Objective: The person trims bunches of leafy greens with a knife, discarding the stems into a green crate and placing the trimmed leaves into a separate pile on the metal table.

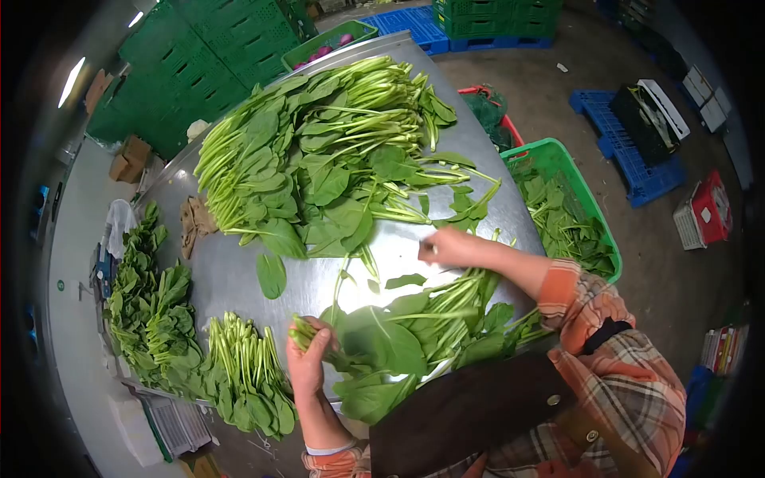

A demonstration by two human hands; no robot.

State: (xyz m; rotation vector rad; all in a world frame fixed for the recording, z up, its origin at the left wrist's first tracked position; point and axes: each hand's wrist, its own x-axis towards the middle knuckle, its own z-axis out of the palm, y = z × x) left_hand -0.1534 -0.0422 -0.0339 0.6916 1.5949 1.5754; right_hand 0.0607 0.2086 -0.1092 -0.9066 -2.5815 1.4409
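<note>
Large leafy pile (319, 159) on the table (239, 283), beyond the hands (309, 356).

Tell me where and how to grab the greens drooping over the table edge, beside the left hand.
Best by the pale stems, likely from above, fingers wrapping across: they lie close together on the table, while the broad leaves fan out past its edge.

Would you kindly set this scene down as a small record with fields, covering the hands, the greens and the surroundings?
Surface: metal table
Left hand: closed around the stems of a held bunch of leafy greens
Right hand: fingers curled, over the table; whether it holds anything is unclear
Largest pile: leafy greens, on the table's far part
Left side: smaller stemmed bundle, leaves toward the person
Right of table: green crate containing leafy greens
Background: stacked green crates
</note>
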